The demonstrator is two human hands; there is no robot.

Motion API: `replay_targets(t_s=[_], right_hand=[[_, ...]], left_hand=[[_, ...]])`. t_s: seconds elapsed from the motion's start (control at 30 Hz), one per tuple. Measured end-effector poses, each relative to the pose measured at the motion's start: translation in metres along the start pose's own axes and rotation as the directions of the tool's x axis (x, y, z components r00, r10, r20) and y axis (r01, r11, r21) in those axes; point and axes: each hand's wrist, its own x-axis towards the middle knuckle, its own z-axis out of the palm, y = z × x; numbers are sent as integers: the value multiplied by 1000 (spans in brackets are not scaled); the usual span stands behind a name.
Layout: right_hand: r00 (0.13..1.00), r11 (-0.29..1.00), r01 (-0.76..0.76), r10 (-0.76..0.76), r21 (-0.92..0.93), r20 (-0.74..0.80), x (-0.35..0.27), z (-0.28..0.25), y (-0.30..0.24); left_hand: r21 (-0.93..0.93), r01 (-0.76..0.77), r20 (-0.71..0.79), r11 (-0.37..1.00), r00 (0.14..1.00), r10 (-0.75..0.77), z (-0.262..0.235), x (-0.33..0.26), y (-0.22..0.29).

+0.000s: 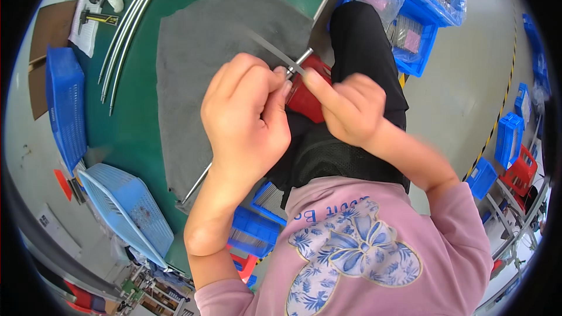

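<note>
Over the person's lap, just off the edge of a green table (146,123), two bare hands meet around a thin metal rod (300,61). The left hand (246,111) is curled, its thumb and fingertips pinched together on the rod's near end. The right hand (351,108) reaches in from the other side, its forefinger stretched out and its tip touching the rod beside the left fingers; the remaining fingers are folded under, though blur makes their grip hard to read. Right behind the fingertips sits a red container (307,96), resting on the lap. A grey cloth (199,64) covers the table beside the hands, with long metal rods (126,29) lying farther off and a light blue basket (126,205) at the table's near corner.
</note>
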Motion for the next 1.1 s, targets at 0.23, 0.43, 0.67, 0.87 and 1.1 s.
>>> replay_targets(t_s=[0.23,0.43,0.67,0.87,1.1], right_hand=[[987,999,32,-30,-10,156,32,-15,-7],[990,997,-34,43,-64,135,-7,-20,0],[984,998,-50,57,-46,171,-30,-18,2],[999,1000,9,-9,-11,34,-16,-6,4],[996,999,2,-5,33,84,20,-10,-6]], left_hand=[[6,-1,0,1000,1000,1,0,-1,2],[32,-61,57,998,997,59,-1,3,-1],[16,14,4,1000,1000,-14,2,1,1],[12,-19,-8,1000,1000,19,1,1,-1],[-3,30,1,1000,1000,-30,0,0,1]])
